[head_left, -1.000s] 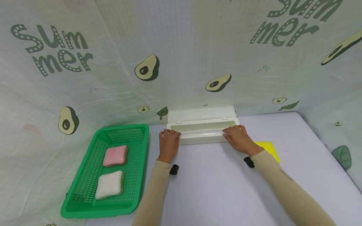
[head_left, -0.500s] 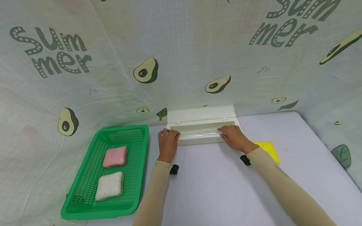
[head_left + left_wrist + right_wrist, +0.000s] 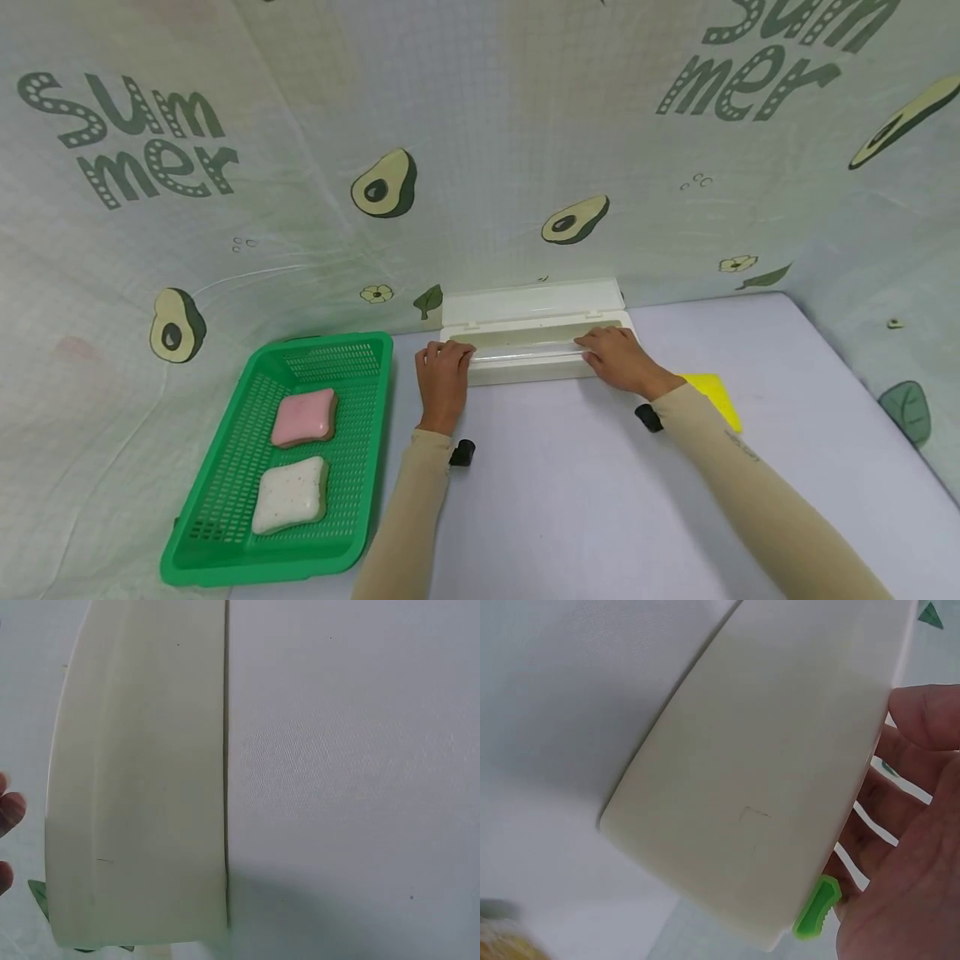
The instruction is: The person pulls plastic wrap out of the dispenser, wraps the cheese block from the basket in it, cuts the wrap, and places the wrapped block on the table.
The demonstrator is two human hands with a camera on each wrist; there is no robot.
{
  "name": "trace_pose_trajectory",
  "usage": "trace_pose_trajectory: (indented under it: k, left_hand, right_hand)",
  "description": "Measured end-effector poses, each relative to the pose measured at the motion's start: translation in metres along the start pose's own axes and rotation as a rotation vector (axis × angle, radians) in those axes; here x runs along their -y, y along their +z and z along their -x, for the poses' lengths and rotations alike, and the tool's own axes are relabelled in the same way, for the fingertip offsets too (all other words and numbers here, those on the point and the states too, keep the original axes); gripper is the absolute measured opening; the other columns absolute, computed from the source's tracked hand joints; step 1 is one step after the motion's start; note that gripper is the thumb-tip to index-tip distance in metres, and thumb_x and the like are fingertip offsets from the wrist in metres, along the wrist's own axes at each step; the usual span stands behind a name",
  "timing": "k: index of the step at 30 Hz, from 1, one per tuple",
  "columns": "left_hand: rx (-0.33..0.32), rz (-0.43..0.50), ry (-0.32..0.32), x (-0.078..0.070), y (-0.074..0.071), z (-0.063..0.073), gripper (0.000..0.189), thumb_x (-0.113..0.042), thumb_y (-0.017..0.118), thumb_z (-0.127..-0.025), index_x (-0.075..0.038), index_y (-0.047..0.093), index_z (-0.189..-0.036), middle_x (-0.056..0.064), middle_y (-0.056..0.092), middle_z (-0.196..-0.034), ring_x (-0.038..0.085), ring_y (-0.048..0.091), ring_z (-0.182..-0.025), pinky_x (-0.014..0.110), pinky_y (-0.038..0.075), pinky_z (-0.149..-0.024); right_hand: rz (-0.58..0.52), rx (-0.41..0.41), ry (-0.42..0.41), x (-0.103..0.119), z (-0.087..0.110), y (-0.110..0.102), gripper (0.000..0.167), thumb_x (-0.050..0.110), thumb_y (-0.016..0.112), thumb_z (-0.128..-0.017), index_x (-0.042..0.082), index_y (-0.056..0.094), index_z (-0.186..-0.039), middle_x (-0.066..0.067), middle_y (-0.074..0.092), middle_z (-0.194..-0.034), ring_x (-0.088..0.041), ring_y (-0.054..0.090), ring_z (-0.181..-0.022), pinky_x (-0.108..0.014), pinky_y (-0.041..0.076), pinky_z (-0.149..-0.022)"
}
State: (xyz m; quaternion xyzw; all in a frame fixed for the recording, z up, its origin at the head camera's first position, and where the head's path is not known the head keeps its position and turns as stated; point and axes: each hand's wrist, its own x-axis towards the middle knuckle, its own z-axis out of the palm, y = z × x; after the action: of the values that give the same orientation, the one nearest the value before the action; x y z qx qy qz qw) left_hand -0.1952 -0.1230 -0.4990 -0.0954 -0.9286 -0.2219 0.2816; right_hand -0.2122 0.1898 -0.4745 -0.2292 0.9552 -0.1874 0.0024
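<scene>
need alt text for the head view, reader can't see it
A left hand and a right hand are near either end of a long white box, its lid open, on a pale table. To the left, a green basket holds a pink block and a white block.

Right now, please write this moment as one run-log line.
white box: lid open; left hand: at left end; right hand: near right end; green basket: pink block, white block

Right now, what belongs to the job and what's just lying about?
In use, it seems:
long white plastic box, open
clear plastic strip along its front
left hand and right hand, at the box

Seemingly just lying about:
green rectangular plastic basket
pink rounded block and speckled white rounded block inside
yellow round-cornered item, partly hidden
</scene>
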Motion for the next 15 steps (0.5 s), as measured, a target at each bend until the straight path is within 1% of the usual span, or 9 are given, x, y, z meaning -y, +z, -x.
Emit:
trace_pose_trajectory:
  k: [3,7,15]
  left_hand:
    - [-0.02,0.028,0.006,-0.0001,-0.0011,0.001,0.009,-0.013,0.077,-0.096,-0.014,0.082,-0.104,0.001,0.079,-0.101,0.027,0.062,-0.101,0.048,0.042,-0.097]
    - [-0.038,0.056,0.007,0.0004,-0.002,0.0026,0.009,-0.012,0.075,-0.097,-0.012,0.081,-0.104,0.003,0.079,-0.102,0.028,0.062,-0.102,0.049,0.042,-0.096]
    - [-0.041,0.064,0.001,0.0012,-0.0026,0.0056,0.009,-0.013,0.075,-0.097,-0.012,0.081,-0.104,0.005,0.079,-0.102,0.029,0.062,-0.102,0.05,0.042,-0.096]
  right_hand:
    - [-0.018,-0.022,-0.014,-0.0013,0.0,0.0006,0.027,0.004,0.061,-0.104,-0.003,0.073,-0.127,-0.023,0.069,-0.124,-0.048,0.058,-0.122,-0.066,0.04,-0.102]
    - [-0.023,-0.059,-0.024,-0.0027,-0.0004,0.0017,0.021,0.004,0.064,-0.102,-0.001,0.077,-0.118,-0.018,0.071,-0.113,-0.044,0.061,-0.115,-0.064,0.041,-0.1]
    - [-0.011,-0.127,0.004,-0.0027,0.002,0.0066,0.014,0.008,0.072,-0.099,0.002,0.08,-0.11,-0.012,0.074,-0.105,-0.039,0.064,-0.11,-0.06,0.044,-0.099]
